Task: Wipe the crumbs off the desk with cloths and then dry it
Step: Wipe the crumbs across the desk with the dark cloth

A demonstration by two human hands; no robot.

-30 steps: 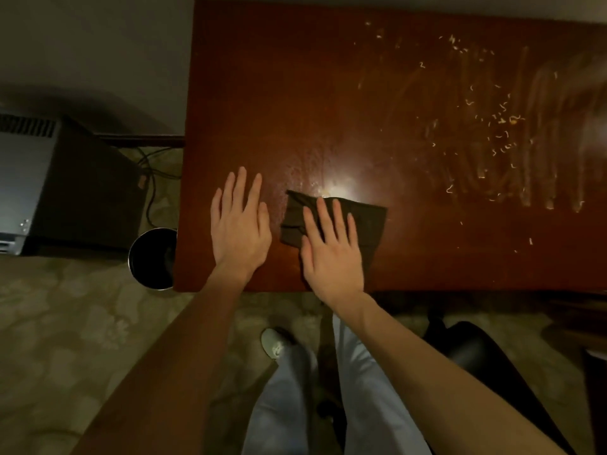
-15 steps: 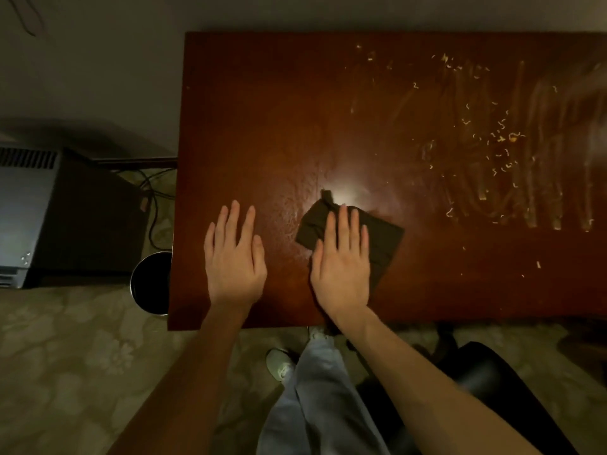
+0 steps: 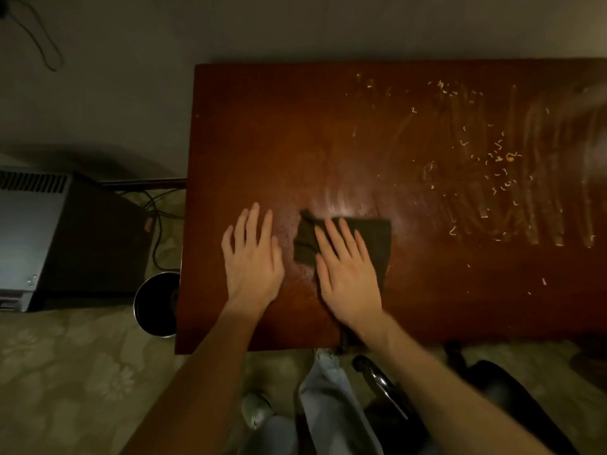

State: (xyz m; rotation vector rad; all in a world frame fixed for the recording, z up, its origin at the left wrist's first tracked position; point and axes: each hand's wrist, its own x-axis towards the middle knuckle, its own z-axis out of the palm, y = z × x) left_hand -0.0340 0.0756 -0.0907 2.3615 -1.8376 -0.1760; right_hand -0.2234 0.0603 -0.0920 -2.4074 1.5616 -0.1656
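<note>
A dark olive cloth (image 3: 377, 236) lies flat on the reddish-brown desk (image 3: 262, 133), near its front edge. My right hand (image 3: 348, 274) presses flat on the cloth, fingers spread, covering its lower left part. My left hand (image 3: 251, 261) rests palm down on the bare wood just left of the cloth, holding nothing. Pale crumbs (image 3: 499, 159) are scattered over the right half of the desk among wet wipe streaks (image 3: 538, 208). A shiny damp patch (image 3: 341, 203) shows just beyond the cloth.
A round metal bin (image 3: 154, 303) stands on the floor at the desk's front left corner. A grey box-like appliance (image 3: 36, 238) with cables sits further left. A black chair (image 3: 492, 399) and my legs are below the front edge. Patterned carpet covers the floor.
The desk sits lower in the view than a second ago. My right hand with the cloth has slid slightly back toward the front edge; the cloth lies squarer. My left hand stays flat beside it.
</note>
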